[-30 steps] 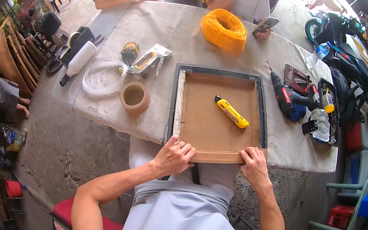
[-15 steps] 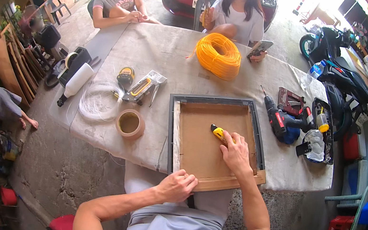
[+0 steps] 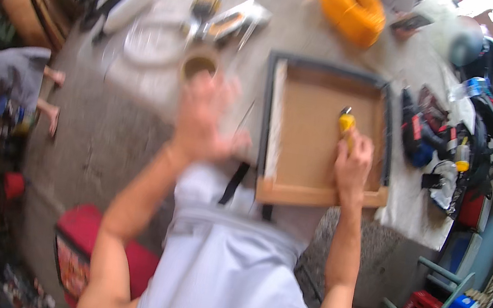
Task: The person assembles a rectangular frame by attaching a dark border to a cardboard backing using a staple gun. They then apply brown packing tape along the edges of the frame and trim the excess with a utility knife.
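My right hand (image 3: 354,165) is closed round a yellow utility knife (image 3: 347,122), its dark tip pointing away from me. It rests inside a shallow square frame (image 3: 272,132) with dark edges on three sides, a bare wood near edge and a brown backing panel (image 3: 311,135). Left of the frame, my left hand (image 3: 204,118) is in the air, fingers spread and smeared by motion, with nothing seen in it. Just beyond its fingertips stands a roll of brown tape (image 3: 201,64), partly covered by the hand.
On the cloth-covered table (image 3: 236,97) lie a coil of clear line (image 3: 151,45), a tape measure (image 3: 205,4), a packaged cutter (image 3: 232,23), a white bottle (image 3: 129,9) and an orange cord coil (image 3: 352,13). A cordless drill (image 3: 415,129) sits right of the frame. A person (image 3: 11,75) is at far left.
My left hand has let go of the frame's near corner and moved up and left toward the tape roll, opening. My right hand keeps the utility knife. The whole view has shifted and tilted.
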### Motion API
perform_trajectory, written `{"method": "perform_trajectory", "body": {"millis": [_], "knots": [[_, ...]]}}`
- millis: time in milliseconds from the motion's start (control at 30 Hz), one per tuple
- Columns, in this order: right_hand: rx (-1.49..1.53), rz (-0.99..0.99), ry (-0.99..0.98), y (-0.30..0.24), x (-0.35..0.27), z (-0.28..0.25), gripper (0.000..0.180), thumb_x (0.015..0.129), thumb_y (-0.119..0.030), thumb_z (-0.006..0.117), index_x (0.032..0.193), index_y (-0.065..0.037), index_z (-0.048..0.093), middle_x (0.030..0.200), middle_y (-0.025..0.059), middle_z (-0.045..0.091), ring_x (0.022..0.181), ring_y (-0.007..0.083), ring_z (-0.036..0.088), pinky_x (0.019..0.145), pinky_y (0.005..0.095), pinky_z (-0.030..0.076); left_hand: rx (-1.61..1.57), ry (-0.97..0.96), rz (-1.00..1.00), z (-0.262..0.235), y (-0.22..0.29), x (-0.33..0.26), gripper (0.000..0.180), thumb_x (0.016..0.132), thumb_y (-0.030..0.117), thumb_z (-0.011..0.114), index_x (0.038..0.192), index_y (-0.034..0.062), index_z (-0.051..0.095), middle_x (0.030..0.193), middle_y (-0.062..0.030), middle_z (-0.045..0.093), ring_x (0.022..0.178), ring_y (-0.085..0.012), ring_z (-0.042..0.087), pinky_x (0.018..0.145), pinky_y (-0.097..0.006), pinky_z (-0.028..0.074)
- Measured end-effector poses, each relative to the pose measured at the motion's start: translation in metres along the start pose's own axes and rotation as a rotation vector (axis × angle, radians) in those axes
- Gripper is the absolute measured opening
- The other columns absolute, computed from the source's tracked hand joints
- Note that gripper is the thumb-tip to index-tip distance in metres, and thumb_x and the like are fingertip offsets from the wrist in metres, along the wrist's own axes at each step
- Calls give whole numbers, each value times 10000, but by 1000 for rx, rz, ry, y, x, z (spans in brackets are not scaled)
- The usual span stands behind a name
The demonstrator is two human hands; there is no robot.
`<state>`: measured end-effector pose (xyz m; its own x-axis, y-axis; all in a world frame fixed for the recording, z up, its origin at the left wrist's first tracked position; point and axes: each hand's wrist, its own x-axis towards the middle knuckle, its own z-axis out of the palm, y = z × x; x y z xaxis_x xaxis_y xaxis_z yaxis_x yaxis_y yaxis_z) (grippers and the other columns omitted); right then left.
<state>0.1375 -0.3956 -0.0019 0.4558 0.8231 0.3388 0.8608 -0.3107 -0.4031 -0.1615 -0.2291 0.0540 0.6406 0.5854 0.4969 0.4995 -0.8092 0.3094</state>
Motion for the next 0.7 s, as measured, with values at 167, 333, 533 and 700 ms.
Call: {"method": "perform_trajectory", "body": {"millis": [167, 333, 533, 700], "knots": [[-4, -55, 86, -58, -5, -20, 431, 811, -218, 741, 1195, -61, 624, 1127, 171, 566, 1079, 324, 535, 946, 453, 414, 364, -257, -313, -12, -78, 18, 1144, 441, 482, 885, 1450, 255, 398, 1411, -167, 411, 1331, -395, 355, 1084, -515, 322], [351, -100, -77, -116, -17, -17, 441, 769, -207, 784, 1155, -45, 644, 1160, 171, 569, 1092, 324, 543, 946, 429, 438, 108, -609, -308, -1, -109, 55, 1025, 467, 338, 868, 1403, 292, 455, 1329, -144, 497, 1256, -355, 480, 1035, -460, 421], [679, -55, -285, -186, -2, -2, 470, 754, -201, 807, 1163, -42, 639, 1282, 186, 529, 1208, 359, 504, 973, 419, 443, -760, -292, -333, -49, -88, 47, 872, 589, 192, 892, 1332, 136, 439, 1227, -105, 541, 1128, -261, 576, 918, -387, 512], [847, -317, -102, -221, -1, 1, 369, 754, -121, 803, 1096, -77, 672, 1469, 214, 387, 1384, 382, 357, 1043, 479, 404, -1483, -196, -413, -65, -17, 7, 752, 753, 85, 798, 1367, 136, 366, 1245, -53, 514, 1151, -181, 547, 951, -367, 492]]}}
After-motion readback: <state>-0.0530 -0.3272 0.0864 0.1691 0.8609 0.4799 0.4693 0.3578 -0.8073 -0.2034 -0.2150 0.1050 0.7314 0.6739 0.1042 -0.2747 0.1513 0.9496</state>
